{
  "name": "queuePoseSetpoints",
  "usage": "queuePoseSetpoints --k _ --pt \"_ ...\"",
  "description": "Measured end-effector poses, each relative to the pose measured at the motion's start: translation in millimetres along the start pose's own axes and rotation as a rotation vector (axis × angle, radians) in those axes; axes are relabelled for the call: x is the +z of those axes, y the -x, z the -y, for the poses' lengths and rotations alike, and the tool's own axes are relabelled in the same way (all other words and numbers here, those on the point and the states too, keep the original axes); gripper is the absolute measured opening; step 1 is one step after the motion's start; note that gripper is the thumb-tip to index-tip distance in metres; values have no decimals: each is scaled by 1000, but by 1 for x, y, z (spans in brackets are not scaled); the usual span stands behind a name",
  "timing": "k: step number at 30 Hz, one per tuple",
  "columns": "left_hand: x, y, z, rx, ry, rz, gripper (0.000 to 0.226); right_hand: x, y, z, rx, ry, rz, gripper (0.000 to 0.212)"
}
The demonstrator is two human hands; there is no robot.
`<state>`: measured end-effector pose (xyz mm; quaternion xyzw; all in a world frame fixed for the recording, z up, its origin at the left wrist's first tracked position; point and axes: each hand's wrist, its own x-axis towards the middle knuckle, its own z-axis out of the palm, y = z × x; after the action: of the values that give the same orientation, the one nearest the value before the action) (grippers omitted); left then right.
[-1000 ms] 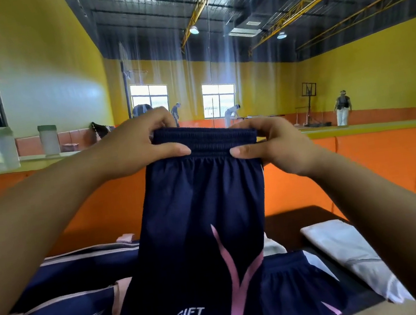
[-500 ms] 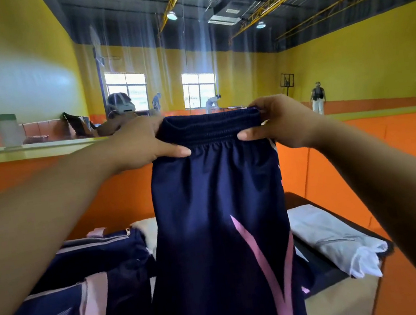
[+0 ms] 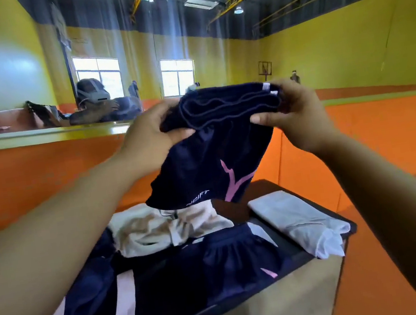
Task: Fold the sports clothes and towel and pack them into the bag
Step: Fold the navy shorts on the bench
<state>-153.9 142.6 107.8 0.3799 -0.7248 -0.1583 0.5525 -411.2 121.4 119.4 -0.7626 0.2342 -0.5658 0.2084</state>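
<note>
I hold navy shorts [image 3: 210, 162] with a pink streak up in the air by the waistband. My left hand [image 3: 150, 133] grips the waistband's left end and my right hand [image 3: 294, 110] grips its right end. The shorts swing away from me, hem lifted above the table. Below lie a second pair of navy shorts [image 3: 231, 258], a navy and pink jersey [image 3: 87, 294], a crumpled cream cloth [image 3: 163, 227] and a folded white towel [image 3: 301, 221]. I see no bag.
The clothes lie on a black-topped table [image 3: 296, 259] whose front right corner is near the towel. Orange padded walls [image 3: 386, 137] surround it. A mirror behind reflects a person wearing a headset [image 3: 93, 93]. Another person [image 3: 295, 77] stands far off at the right.
The shorts hung straight down before; now their lower part has swung forward and up. My hands have tilted the waistband toward me, and my view has dropped to show the table.
</note>
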Motion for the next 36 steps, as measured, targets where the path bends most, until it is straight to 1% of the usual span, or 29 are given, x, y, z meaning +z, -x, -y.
queuePoseSetpoints --k 2,4,7,10,13,16,18,20,23,25,28,32,34,36 --pt "9 34 19 -86 45 99 47 3 31 -11 148 -74 120 44" --pt "17 72 39 -182 4 192 45 8 67 -25 308 -81 233 37" --pt "28 122 60 -332 -66 305 44 16 117 -39 426 -21 336 30" --pt "38 155 67 -421 22 334 34 23 155 -47 467 -101 333 31" --pt "47 181 67 -479 130 353 35 30 181 -49 515 -213 307 36" --pt "52 196 75 -511 169 372 31 33 199 -52 574 -247 292 38" --pt "55 201 82 -530 188 372 33 35 204 -56 611 -233 287 37" --pt "60 203 88 -536 198 362 40 37 206 -63 651 -215 281 35" --pt "67 200 104 -555 151 315 47 45 201 -79 712 -115 241 27" --pt "72 193 115 -587 116 276 44 50 194 -95 745 11 228 27" --pt "79 178 132 -626 74 220 30 59 177 -117 801 151 203 28" --pt "84 154 154 -638 37 184 21 69 154 -144 822 250 203 13" --pt "86 143 165 -647 33 159 20 74 147 -162 858 300 221 19" --pt "88 135 179 -671 -18 144 23 81 143 -181 914 379 235 32"
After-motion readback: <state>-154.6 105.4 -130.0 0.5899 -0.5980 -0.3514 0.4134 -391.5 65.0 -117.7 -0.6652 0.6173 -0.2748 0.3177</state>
